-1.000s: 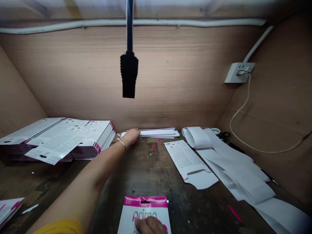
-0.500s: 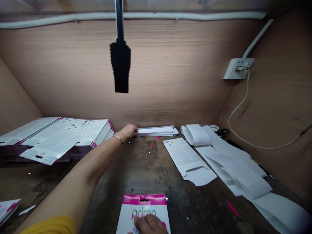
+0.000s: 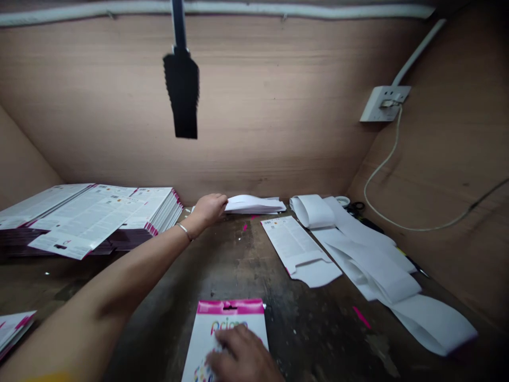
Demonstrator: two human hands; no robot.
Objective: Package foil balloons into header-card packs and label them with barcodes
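Note:
My left hand (image 3: 210, 209) reaches to the back of the table and pinches the left end of a white paper strip (image 3: 248, 200). That strip bows up over a pile of white strips (image 3: 274, 207) lying against the back wall. My right hand (image 3: 242, 353) is over a flat white packet (image 3: 196, 339) with a pink top band, a hang hole and coloured lettering. Its fingers are apart and a little blurred; whether they press on the packet I cannot tell. To the right lies a printed white sleeve (image 3: 296, 246) with its end flap open.
Stacks of printed sleeves (image 3: 87, 212) stand at the back left. A long folded white paper band (image 3: 374, 260) runs down the right side, beside scissors (image 3: 358, 207) and a tape roll (image 3: 342, 201). A black plug (image 3: 182, 95) hangs overhead; a socket (image 3: 385, 103) feeds a cable.
My left hand has pulled the end of the paper strip up so that it bows. My right hand's fingers have spread over the packet. The whole view has shifted slightly.

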